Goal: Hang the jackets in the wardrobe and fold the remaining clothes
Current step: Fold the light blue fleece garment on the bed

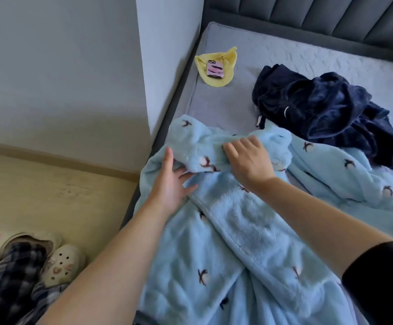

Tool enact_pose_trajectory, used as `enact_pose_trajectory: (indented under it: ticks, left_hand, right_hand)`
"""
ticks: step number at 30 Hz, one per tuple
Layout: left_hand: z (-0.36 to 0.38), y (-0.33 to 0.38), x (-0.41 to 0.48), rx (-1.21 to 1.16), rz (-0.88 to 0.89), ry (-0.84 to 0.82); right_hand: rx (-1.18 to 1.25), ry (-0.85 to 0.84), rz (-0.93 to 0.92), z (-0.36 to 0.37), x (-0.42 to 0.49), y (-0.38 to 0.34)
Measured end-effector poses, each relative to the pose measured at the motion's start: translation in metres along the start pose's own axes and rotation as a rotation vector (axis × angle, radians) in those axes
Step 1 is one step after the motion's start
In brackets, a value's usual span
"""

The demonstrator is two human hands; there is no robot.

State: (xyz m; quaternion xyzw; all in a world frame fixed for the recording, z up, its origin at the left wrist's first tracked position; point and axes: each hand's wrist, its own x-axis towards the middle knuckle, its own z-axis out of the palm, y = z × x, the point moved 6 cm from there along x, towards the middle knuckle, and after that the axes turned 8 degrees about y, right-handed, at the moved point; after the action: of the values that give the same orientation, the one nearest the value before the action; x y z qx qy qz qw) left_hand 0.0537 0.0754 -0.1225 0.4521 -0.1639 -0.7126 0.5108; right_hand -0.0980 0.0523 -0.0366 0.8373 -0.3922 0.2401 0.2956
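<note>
A fluffy light-blue garment with small dark bird prints lies spread over the near corner of the bed. Its top part is bunched into a roll. My left hand lies palm up at the left end of the roll, fingers tucked under the fabric and thumb up along its side. My right hand rests on top of the roll, fingers curled into the fleece. A second light-blue piece with the same print lies to the right. A dark navy fleece garment sits crumpled behind it.
A yellow cloth with a pink phone on it lies at the bed's far left corner. The grey mattress meets a white wall on the left and a padded headboard behind. My feet in white clogs stand on the wooden floor.
</note>
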Motion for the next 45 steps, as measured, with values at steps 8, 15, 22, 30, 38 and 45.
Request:
enact_pose_trajectory:
  ticks: [8, 15, 22, 30, 38, 45]
  left_hand:
    - [-0.026, -0.028, -0.008, 0.145, 0.054, 0.271]
    - [-0.053, -0.041, -0.001, -0.032, -0.083, 0.421]
    - [-0.059, -0.027, -0.004, 0.239, 0.142, 0.492]
    - [-0.036, -0.031, -0.004, 0.165, 0.114, 0.249]
    - [-0.052, -0.029, -0.003, 0.09, -0.043, 0.424]
    - [-0.033, 0.018, -0.037, 0.889, 0.856, 0.679]
  right_hand:
    - [0.001, -0.068, -0.15, -0.026, -0.077, -0.046]
    - [-0.119, -0.265, 0.349, -0.036, -0.106, 0.01]
    - [0.5, -0.157, 0.928, -0.031, -0.132, 0.015]
    - [0.87, 0.015, 1.898, -0.02, -0.164, 0.022]
    - [1.082, 0.343, 2.014, -0.032, -0.181, 0.031]
    - [0.452, 0.099, 1.821, -0.046, -0.184, 0.03]
